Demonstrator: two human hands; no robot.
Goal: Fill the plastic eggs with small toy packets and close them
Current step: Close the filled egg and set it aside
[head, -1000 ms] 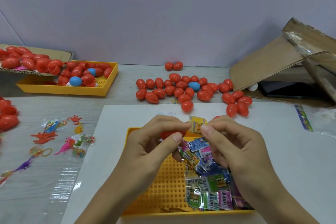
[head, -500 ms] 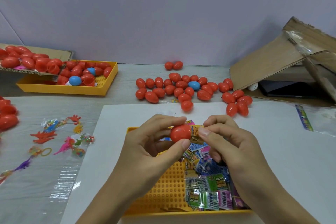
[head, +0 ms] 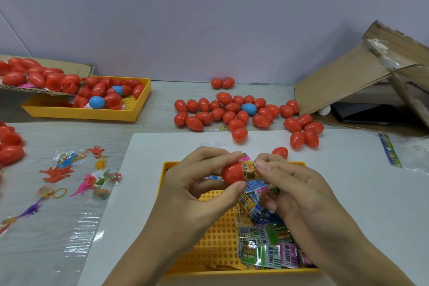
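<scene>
My left hand (head: 199,183) grips a red egg half (head: 232,173) between thumb and fingers, its open end facing right. Into that opening goes a yellow toy packet (head: 250,170), pinched by the fingertips of my right hand (head: 292,188). Both hands hover over a yellow tray (head: 216,239) that holds several colourful packets (head: 267,246) on its right side. Another red egg half (head: 280,153) lies just behind the tray, partly hidden by my right fingers.
Several closed red eggs and a blue one (head: 248,108) lie in a cluster (head: 232,114) behind the white sheet (head: 348,181). A second yellow tray (head: 97,114) with egg halves stands at the back left. Loose rubbery toys (head: 69,176) lie left; a cardboard box (head: 362,86) sits right.
My left hand brought the red egg half up into view, and my right hand moved the yellow packet left and down into its opening.
</scene>
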